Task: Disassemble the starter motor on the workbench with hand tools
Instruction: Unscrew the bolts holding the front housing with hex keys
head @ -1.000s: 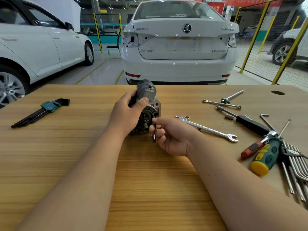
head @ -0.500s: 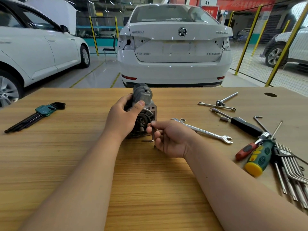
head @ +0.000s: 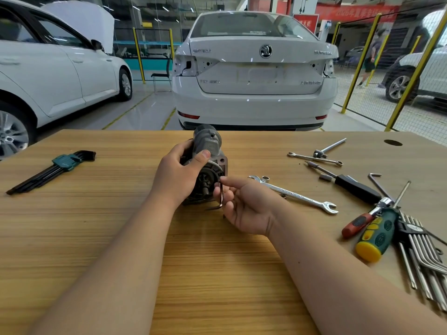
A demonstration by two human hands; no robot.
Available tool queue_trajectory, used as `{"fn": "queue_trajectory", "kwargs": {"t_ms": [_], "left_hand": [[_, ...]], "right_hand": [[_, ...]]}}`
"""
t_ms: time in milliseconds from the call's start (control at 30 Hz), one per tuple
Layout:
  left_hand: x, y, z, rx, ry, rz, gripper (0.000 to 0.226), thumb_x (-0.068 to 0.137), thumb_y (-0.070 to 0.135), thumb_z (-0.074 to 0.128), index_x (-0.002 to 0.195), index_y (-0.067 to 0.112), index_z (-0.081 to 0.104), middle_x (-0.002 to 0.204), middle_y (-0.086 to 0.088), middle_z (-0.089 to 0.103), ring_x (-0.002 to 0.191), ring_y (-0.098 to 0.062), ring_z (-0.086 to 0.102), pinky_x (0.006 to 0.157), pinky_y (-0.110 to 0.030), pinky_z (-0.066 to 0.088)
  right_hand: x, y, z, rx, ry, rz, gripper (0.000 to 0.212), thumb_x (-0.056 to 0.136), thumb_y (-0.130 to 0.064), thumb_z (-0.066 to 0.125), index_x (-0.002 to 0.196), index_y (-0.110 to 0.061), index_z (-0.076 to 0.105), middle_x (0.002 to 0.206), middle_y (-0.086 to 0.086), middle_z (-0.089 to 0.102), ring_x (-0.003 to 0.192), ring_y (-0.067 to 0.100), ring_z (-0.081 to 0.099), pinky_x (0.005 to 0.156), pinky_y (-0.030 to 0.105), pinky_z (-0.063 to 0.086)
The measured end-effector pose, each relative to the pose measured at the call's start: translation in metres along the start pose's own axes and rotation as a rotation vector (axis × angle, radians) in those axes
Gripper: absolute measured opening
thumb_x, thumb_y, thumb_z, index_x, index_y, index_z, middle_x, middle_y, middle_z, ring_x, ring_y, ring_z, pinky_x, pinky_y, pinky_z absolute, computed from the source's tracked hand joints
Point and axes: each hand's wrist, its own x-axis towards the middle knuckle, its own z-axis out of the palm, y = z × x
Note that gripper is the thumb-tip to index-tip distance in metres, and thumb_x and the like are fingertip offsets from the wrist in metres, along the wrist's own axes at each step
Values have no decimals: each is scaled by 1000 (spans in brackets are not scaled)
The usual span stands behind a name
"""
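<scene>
In the middle of the frame the left hand (head: 179, 177) grips the motor (head: 208, 143), which rests on the wooden bench (head: 121, 213), while the right hand (head: 244, 204) pinches a small bent key (head: 221, 197) at its front face.

matt grey metal starter motor (head: 208, 165), grained wooden workbench (head: 121, 238), shiny chrome spanner (head: 294, 193)

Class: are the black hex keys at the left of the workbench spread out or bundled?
Bundled: the black hex keys lie side by side, clipped in their green holder.
</scene>
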Motion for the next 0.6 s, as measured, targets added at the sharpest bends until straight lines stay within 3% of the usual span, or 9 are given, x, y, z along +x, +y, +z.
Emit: {"fn": "queue_trajectory", "kwargs": {"t_ms": [133,333,600], "left_hand": [[0,-1,0,-15,0,-2,72,68,66,60,131,30,57,121,9,64,113,-11,59,98,-42,50],[1,-3,1,-15,0,-1,69,71,64,60,133,32,55,123,9,63,115,-13,58,98,-43,50],[2,-5,0,-2,4,23,60,79,57,63,133,31,56,121,9,63,112,-11,59,95,-37,51]], "right_hand": [[-2,-1,-2,14,-35,-4,26,101,-13,44,87,-4,64,62,4,65,43,4,59,40,18,50],[1,2,0,-73,31,-52,21,95,-20,58,78,-9,58,53,0,53,39,7,51,37,18,45],[6,5,2,-108,58,-61,22,93,-19,62,75,-11,54,49,-1,50,36,6,49,36,17,42]]}}
